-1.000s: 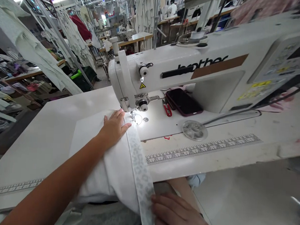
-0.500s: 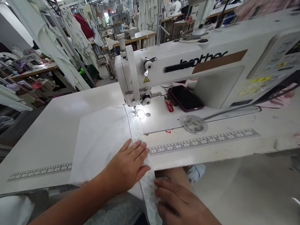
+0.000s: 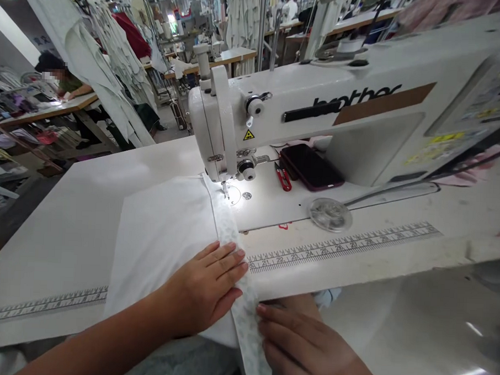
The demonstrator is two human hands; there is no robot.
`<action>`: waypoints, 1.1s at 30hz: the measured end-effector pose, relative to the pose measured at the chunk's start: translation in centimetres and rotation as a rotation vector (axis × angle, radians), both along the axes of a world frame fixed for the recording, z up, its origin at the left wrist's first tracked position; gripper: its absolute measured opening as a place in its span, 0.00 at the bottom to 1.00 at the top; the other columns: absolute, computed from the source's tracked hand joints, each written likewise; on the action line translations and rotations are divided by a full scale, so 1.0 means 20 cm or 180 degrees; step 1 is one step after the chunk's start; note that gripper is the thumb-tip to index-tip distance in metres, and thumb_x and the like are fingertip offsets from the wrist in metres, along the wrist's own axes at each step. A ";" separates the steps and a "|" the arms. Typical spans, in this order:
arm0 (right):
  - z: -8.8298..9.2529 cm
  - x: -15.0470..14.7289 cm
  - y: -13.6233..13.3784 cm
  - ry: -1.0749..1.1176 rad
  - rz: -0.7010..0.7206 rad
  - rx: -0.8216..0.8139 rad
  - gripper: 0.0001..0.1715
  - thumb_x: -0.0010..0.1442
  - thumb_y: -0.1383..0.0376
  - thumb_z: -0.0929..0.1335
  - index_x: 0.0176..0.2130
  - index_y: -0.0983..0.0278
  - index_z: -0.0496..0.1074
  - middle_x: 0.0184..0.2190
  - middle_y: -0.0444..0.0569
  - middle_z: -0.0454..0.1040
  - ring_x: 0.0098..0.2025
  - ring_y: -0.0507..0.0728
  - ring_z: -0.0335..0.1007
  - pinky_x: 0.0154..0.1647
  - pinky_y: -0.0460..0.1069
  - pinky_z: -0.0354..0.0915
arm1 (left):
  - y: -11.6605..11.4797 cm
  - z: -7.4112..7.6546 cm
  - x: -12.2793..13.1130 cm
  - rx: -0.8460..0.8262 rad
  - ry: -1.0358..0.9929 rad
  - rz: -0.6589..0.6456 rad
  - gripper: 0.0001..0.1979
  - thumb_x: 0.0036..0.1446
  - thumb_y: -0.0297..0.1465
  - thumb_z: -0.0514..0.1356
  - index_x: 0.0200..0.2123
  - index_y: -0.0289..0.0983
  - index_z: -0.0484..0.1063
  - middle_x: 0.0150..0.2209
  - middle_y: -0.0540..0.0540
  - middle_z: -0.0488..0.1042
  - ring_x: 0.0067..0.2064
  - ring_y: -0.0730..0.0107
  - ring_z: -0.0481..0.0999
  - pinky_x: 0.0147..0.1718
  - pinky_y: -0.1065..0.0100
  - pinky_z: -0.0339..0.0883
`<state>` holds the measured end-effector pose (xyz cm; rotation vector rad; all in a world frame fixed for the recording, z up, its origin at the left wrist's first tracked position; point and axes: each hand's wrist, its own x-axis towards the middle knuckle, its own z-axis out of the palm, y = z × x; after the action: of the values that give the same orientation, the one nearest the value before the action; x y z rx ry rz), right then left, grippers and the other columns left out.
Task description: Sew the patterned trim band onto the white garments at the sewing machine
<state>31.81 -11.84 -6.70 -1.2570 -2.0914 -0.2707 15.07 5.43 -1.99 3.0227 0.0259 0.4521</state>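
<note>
The left hand [image 3: 202, 290] lies flat and open on the white garment [image 3: 160, 233], fingers just touching the patterned band [image 3: 245, 303] that runs along the garment's edge from under the presser foot [image 3: 224, 185] toward the person's lap. The right hand [image 3: 297, 344] rests on the band's far edge with its fingers laid over it, though whether it pinches the cloth is hard to tell. The sewing machine [image 3: 253, 110] rises just beyond the cloth, its needle down at the band and nothing lying between the cloth and the foot. To the right of the needle sit red snips [image 3: 283, 177], a dark phone [image 3: 311, 167] and a clear round disc [image 3: 329, 215]. Compared with the first frame, the left hand has moved back from the needle toward the table's front edge, and the garment now lies flatter. The white tabletop [image 3: 67, 201] carries printed rulers [image 3: 342, 247] along its front. Beyond it, pale garments [image 3: 115, 54] hang from racks in a busy workshop, a red garment [image 3: 130, 36] among them, and a co-worker [image 3: 58, 79] leans over a wooden table at the far left.
</note>
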 end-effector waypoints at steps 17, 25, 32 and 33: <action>0.10 0.12 0.29 -0.0085 0.0021 -0.0824 0.12 0.67 0.66 0.62 0.46 0.65 0.73 0.50 0.51 0.74 0.51 0.61 0.66 0.52 0.56 0.63 | 0.41 0.00 0.17 -0.0202 -0.0481 0.0018 0.07 0.60 0.23 0.55 0.41 0.34 0.69 0.43 0.39 0.74 0.51 0.62 0.72 0.55 0.56 0.68; 0.22 0.20 0.47 -0.0359 0.0035 -0.0884 0.13 0.66 0.70 0.62 0.46 0.67 0.73 0.47 0.53 0.75 0.46 0.60 0.67 0.46 0.55 0.65 | 0.61 -0.01 0.24 0.0095 -0.0489 0.0038 0.06 0.62 0.23 0.54 0.41 0.34 0.69 0.42 0.41 0.74 0.48 0.65 0.73 0.48 0.62 0.69; 0.28 0.25 0.65 -0.0606 0.0021 -0.1215 0.10 0.64 0.72 0.63 0.34 0.65 0.72 0.40 0.53 0.75 0.40 0.59 0.66 0.38 0.53 0.64 | 0.78 -0.02 0.30 0.0720 -0.0540 0.0254 0.10 0.62 0.27 0.53 0.27 0.36 0.67 0.27 0.45 0.70 0.33 0.66 0.70 0.34 0.66 0.67; 0.28 0.25 0.67 -0.0614 -0.0018 -0.1259 0.10 0.64 0.72 0.63 0.33 0.64 0.72 0.39 0.52 0.75 0.39 0.58 0.66 0.37 0.53 0.64 | 0.81 -0.03 0.31 0.0797 -0.0581 0.0274 0.13 0.62 0.28 0.53 0.24 0.37 0.65 0.25 0.46 0.68 0.31 0.66 0.69 0.33 0.66 0.66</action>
<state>36.83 1.61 -1.02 -1.5134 -2.3873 0.0256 21.30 21.63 -2.59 3.2174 0.0947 0.7939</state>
